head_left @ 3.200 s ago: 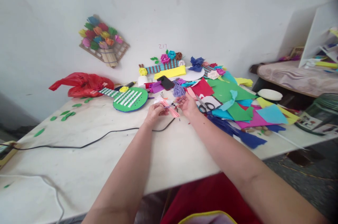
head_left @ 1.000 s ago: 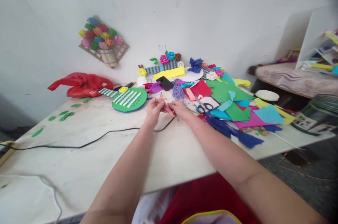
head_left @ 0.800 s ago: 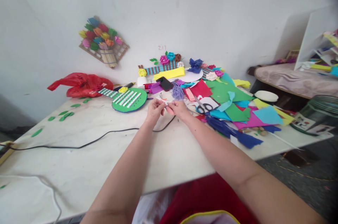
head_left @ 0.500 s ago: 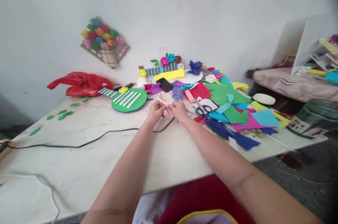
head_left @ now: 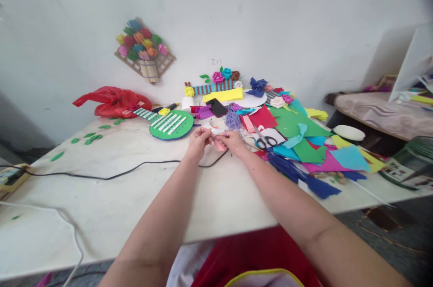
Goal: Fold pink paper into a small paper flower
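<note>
Over the middle of the table, both hands come together on a small piece of pink crepe paper (head_left: 220, 145). My left hand (head_left: 200, 140) pinches its left end between thumb and fingers. Across from it, my right hand (head_left: 232, 139) is closed on the right side of the same piece, and its loose edge hangs below the fingers. Nearest on the left lies a green guitar-shaped cutout (head_left: 157, 131) with white strips. To the right of my right hand are scissors (head_left: 266, 141) with black handles, beside purple yarn (head_left: 232, 119) and a black phone (head_left: 217, 107).
Coloured paper sheets (head_left: 297, 120) cover the table's right side, with a glass jar (head_left: 411, 165) at the corner. A black cable (head_left: 111, 178) crosses the left half. Green paper leaves (head_left: 92, 138) and a red plastic bag (head_left: 117, 101) lie at back left.
The view has shifted slightly, so the objects appear farther right. Both hands stay together, and more of the pink paper now shows below the fingers.
</note>
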The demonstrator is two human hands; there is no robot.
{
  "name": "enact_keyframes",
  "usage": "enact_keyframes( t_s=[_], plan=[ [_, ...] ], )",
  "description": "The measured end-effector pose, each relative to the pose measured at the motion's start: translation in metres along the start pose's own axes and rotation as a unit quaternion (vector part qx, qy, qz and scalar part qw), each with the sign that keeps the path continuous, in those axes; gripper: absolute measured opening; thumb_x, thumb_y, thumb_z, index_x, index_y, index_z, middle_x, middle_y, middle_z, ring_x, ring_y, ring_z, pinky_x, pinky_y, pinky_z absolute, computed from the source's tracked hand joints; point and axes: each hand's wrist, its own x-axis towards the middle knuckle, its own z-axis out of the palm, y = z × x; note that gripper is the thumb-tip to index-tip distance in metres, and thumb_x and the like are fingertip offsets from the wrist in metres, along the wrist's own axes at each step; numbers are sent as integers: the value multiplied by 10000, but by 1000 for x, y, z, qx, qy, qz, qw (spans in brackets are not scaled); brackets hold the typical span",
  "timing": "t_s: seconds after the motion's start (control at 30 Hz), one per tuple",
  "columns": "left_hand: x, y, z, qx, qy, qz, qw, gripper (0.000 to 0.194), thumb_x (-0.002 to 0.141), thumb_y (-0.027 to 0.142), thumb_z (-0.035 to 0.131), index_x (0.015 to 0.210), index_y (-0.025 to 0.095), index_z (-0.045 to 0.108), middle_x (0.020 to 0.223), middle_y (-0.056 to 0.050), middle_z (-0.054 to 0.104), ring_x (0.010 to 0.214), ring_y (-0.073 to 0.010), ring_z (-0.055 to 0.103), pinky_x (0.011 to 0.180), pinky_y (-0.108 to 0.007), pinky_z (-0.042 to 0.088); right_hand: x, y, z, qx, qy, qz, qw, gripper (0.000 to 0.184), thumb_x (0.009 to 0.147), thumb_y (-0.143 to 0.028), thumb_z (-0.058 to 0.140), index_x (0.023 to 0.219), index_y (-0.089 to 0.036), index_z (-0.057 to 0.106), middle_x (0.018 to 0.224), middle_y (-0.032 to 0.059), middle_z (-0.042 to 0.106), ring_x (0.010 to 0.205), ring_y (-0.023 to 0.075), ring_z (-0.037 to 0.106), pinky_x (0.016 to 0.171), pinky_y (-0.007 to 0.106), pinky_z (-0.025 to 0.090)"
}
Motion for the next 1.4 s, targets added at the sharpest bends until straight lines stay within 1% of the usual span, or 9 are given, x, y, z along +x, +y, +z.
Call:
enact_keyframes(
  t_s=[0.17,0.37,0.5,0.6,0.73,0.87,1.07,1.23,1.4],
  plan=[
    [-2,1,4,-10,-29,1,1000,284,586,313,729,637,154,499,530,26,545,419,-57,454,418,-191,355,-3,-10,-3,-39,-45,-56,997,132,621,-284,632,633,-170,697,563,-23,569,554,99,465,536,214,335],
    [-3,1,7,3,-49,-3,999,323,600,342,724,654,157,464,559,19,565,410,-59,463,407,-191,379,-4,-7,-1,-26,-91,-11,995,101,631,-214,576,588,-153,643,468,-49,502,463,78,425,498,212,320],
    [2,2,2,24,-3,39,999,340,665,401,657,854,166,500,755,-21,612,500,-94,550,458,-230,435,-5,-8,0,46,-84,17,995,128,613,-274,620,597,-147,628,500,-31,553,483,89,474,519,221,365],
    [5,3,-1,85,47,72,993,408,640,363,671,953,178,487,733,8,581,484,-94,548,521,-252,455,-6,-11,-1,88,-83,47,991,177,583,-310,665,633,-142,641,489,-33,548,456,83,461,502,225,371],
    [6,2,1,257,74,112,957,312,560,352,715,747,160,557,674,4,569,578,-109,542,557,-230,417,-5,-10,-2,152,-69,71,983,203,566,-328,675,630,-139,637,478,-37,536,435,71,434,465,219,359],
    [5,1,2,364,19,54,929,328,566,454,696,625,147,599,615,-6,584,588,-115,506,560,-234,377,-2,-4,1,195,-47,86,976,171,542,-296,666,604,-146,615,476,-35,550,436,75,451,444,212,353],
    [2,1,-5,266,-39,-10,963,408,526,442,738,758,127,625,695,-14,621,616,-111,537,609,-240,397,0,1,1,242,-54,93,964,219,526,-313,699,626,-145,601,480,-36,552,428,66,448,458,206,342],
    [1,-1,-8,285,-65,-75,954,396,505,429,757,738,122,664,602,-1,601,549,-105,508,539,-230,360,-2,-5,-3,259,-57,92,960,244,509,-316,715,639,-150,591,517,-46,548,464,71,464,485,212,358],
    [2,-2,-9,332,-82,-77,936,346,570,458,704,651,123,673,450,33,466,425,-58,339,430,-222,214,-1,-4,-2,220,-48,59,972,255,543,-356,696,656,-147,603,596,-25,584,521,78,470,518,214,375]
  ],
)
